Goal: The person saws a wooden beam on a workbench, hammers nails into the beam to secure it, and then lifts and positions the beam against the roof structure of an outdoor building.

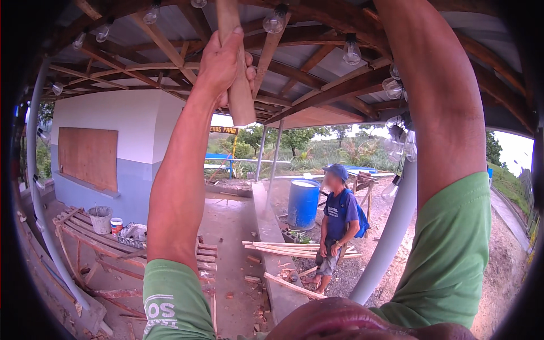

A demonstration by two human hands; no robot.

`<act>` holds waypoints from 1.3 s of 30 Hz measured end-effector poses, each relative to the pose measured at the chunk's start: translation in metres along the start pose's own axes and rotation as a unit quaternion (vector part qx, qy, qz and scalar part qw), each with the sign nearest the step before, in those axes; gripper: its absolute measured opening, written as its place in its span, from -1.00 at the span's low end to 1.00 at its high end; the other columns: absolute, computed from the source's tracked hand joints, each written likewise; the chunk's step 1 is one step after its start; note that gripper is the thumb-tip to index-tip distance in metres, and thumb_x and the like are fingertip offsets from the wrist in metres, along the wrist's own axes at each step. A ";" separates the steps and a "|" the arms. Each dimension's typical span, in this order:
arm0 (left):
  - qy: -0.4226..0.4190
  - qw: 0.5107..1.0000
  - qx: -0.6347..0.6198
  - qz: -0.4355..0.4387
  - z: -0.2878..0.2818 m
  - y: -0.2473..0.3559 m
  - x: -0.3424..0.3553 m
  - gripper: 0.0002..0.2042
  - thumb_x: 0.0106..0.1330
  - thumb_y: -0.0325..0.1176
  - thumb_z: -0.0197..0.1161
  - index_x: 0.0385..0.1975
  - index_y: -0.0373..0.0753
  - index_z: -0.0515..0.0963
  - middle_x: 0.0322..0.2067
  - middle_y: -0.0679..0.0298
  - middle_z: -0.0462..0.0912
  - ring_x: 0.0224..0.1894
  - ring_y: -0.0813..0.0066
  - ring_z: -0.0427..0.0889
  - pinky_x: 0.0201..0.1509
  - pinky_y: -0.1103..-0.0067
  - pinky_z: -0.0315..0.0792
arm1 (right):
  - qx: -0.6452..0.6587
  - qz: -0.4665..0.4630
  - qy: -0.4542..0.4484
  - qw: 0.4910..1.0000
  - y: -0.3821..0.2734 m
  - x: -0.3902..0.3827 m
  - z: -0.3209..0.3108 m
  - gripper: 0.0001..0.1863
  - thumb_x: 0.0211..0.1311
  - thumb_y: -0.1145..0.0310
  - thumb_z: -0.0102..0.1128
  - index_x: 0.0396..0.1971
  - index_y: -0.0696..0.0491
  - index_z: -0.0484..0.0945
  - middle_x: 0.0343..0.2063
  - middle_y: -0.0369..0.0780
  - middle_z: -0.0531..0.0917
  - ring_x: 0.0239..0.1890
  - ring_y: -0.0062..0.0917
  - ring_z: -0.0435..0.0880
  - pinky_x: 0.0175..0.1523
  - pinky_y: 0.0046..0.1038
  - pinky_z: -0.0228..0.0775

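My left hand is raised overhead, its fingers wrapped round a length of wood. The squared lower end of this piece hangs below the hand, while its upper part runs out of the picture. My right arm reaches up past the top edge, so the right hand is out of sight. Close to the held wood are the roof timbers and a clear light bulb.
More bulbs hang beside a grey post. At right of centre a person stands near a blue drum and a pile of battens. A slatted wooden bench at left carries a bucket. Wood scraps litter the floor.
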State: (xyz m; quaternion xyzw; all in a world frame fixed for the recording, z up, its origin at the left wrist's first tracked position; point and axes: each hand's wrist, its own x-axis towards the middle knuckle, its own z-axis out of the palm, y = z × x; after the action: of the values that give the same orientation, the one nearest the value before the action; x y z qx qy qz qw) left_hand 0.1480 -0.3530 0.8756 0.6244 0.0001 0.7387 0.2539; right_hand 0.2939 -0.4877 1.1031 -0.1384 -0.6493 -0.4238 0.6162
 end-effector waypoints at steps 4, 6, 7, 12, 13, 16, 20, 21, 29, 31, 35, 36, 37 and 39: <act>0.011 0.996 -0.084 -0.030 0.027 -0.010 0.011 -0.74 0.50 -0.04 0.05 -0.11 -0.02 0.21 -0.50 0.27 0.40 -0.62 0.46 0.43 -0.58 0.41 0.45 | -0.002 0.005 -0.007 1.000 -0.010 -0.004 -0.001 -0.20 0.37 0.17 0.23 0.41 0.25 0.06 0.37 0.08 0.29 0.41 -0.13 0.28 0.48 -0.26 0.15; -0.043 0.991 -0.072 -0.107 0.039 -0.008 0.011 -0.72 0.49 -0.04 0.08 -0.07 -0.05 0.24 -0.51 0.29 0.40 -0.62 0.47 0.43 -0.59 0.42 0.45 | -0.012 0.030 -0.006 0.999 -0.005 -0.001 -0.007 -0.19 0.37 0.16 0.23 0.42 0.24 0.05 0.37 0.08 0.28 0.42 -0.14 0.27 0.48 -0.25 0.14; -0.045 0.991 -0.075 -0.104 0.034 -0.005 0.010 -0.72 0.49 -0.04 0.08 -0.07 -0.05 0.24 -0.51 0.29 0.40 -0.62 0.47 0.43 -0.59 0.42 0.45 | 0.013 0.000 -0.026 1.000 0.003 0.007 -0.011 -0.19 0.36 0.16 0.23 0.42 0.24 0.05 0.36 0.07 0.29 0.42 -0.14 0.26 0.48 -0.25 0.14; 0.012 1.000 0.005 -0.004 0.009 -0.001 0.005 -0.72 0.49 -0.03 0.08 -0.08 -0.02 0.22 -0.53 0.32 0.39 -0.63 0.48 0.44 -0.62 0.46 0.44 | -0.038 0.014 -0.002 0.999 -0.001 0.003 -0.002 -0.22 0.37 0.17 0.22 0.40 0.23 0.08 0.35 0.06 0.32 0.41 -0.14 0.28 0.49 -0.26 0.12; 0.069 0.997 -0.043 0.015 0.016 -0.002 0.007 -0.71 0.48 -0.02 0.08 -0.07 -0.02 0.22 -0.52 0.31 0.39 -0.63 0.48 0.44 -0.61 0.45 0.44 | -0.020 0.000 -0.005 1.000 0.000 0.005 -0.001 -0.22 0.38 0.17 0.22 0.40 0.24 0.07 0.35 0.06 0.32 0.42 -0.14 0.27 0.49 -0.26 0.11; 0.020 0.995 -0.097 -0.033 0.048 -0.008 0.012 -0.69 0.48 -0.02 0.09 -0.05 -0.03 0.23 -0.50 0.27 0.40 -0.61 0.48 0.43 -0.58 0.43 0.46 | -0.001 -0.004 -0.017 1.000 -0.002 0.006 -0.008 -0.20 0.38 0.17 0.21 0.41 0.25 0.05 0.36 0.06 0.31 0.42 -0.14 0.26 0.50 -0.26 0.09; -0.047 0.997 -0.015 -0.067 0.024 0.000 0.010 -0.71 0.48 -0.04 0.10 -0.07 -0.05 0.25 -0.52 0.29 0.41 -0.62 0.50 0.44 -0.58 0.47 0.46 | -0.026 0.000 -0.033 0.999 0.000 -0.001 -0.012 -0.22 0.39 0.17 0.20 0.41 0.25 0.06 0.36 0.06 0.31 0.42 -0.14 0.26 0.48 -0.25 0.11; -0.055 0.997 0.029 -0.036 0.019 0.000 0.007 -0.72 0.48 -0.05 0.10 -0.07 -0.06 0.26 -0.53 0.30 0.41 -0.63 0.51 0.45 -0.58 0.48 0.45 | -0.029 -0.001 -0.032 0.999 0.002 0.000 -0.011 -0.22 0.39 0.17 0.20 0.41 0.25 0.06 0.36 0.06 0.31 0.42 -0.14 0.26 0.48 -0.25 0.11; 0.080 0.734 0.584 0.338 -0.096 -0.016 -0.006 -0.75 0.32 -0.37 0.19 -0.04 -0.10 0.38 -0.48 0.11 0.59 -0.46 0.13 0.68 -0.40 0.29 0.55 | 0.099 -0.008 -0.034 0.994 -0.004 -0.003 -0.003 -0.26 0.37 0.23 0.22 0.37 0.28 0.11 0.31 0.08 0.37 0.38 -0.11 0.33 0.43 -0.25 0.20; 0.056 0.660 0.674 0.327 -0.113 0.014 0.005 -0.71 0.27 -0.41 0.20 -0.02 -0.05 0.40 -0.43 0.08 0.63 -0.39 0.03 0.68 -0.32 0.23 0.56 | 0.067 -0.020 -0.014 0.997 0.007 0.007 -0.003 -0.26 0.36 0.23 0.23 0.37 0.27 0.12 0.30 0.09 0.38 0.37 -0.10 0.35 0.42 -0.25 0.21; -0.028 0.444 0.824 0.352 -0.088 0.078 0.027 -0.62 0.19 -0.45 0.22 0.03 -0.02 0.46 -0.30 0.03 0.71 -0.23 -0.08 0.70 -0.15 0.10 0.57 | -0.039 -0.002 0.012 0.999 0.012 0.012 0.000 -0.26 0.35 0.22 0.25 0.36 0.27 0.13 0.28 0.11 0.40 0.35 -0.08 0.36 0.41 -0.24 0.23; -0.030 0.441 0.825 0.351 -0.087 0.092 0.034 -0.62 0.19 -0.45 0.22 0.03 -0.02 0.46 -0.30 0.03 0.71 -0.23 -0.08 0.70 -0.15 0.10 0.57 | -0.037 0.001 0.014 0.999 0.008 0.009 -0.001 -0.26 0.35 0.22 0.25 0.36 0.27 0.13 0.28 0.11 0.40 0.35 -0.08 0.36 0.41 -0.24 0.23; -0.067 0.383 0.822 0.417 -0.089 0.106 0.042 -0.62 0.12 -0.49 0.28 -0.04 -0.05 0.45 -0.32 0.02 0.70 -0.25 -0.08 0.69 -0.19 0.11 0.55 | -0.038 0.006 0.004 0.999 0.005 0.006 -0.003 -0.25 0.36 0.19 0.24 0.36 0.27 0.13 0.30 0.11 0.37 0.37 -0.08 0.33 0.42 -0.24 0.20; -0.108 0.319 0.812 0.476 -0.089 0.129 0.074 -0.62 0.04 -0.53 0.33 -0.12 -0.08 0.43 -0.35 0.02 0.69 -0.27 -0.08 0.69 -0.22 0.12 0.54 | -0.034 0.014 -0.005 0.999 -0.003 0.006 -0.006 -0.25 0.37 0.17 0.23 0.36 0.27 0.12 0.32 0.11 0.34 0.39 -0.09 0.31 0.44 -0.24 0.18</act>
State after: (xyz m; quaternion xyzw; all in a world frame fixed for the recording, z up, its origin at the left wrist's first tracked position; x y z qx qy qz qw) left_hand 0.0108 -0.4098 0.9650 0.4854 0.2753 0.2886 -0.7780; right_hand 0.2948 -0.4953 1.1066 -0.1709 -0.6356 -0.4360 0.6137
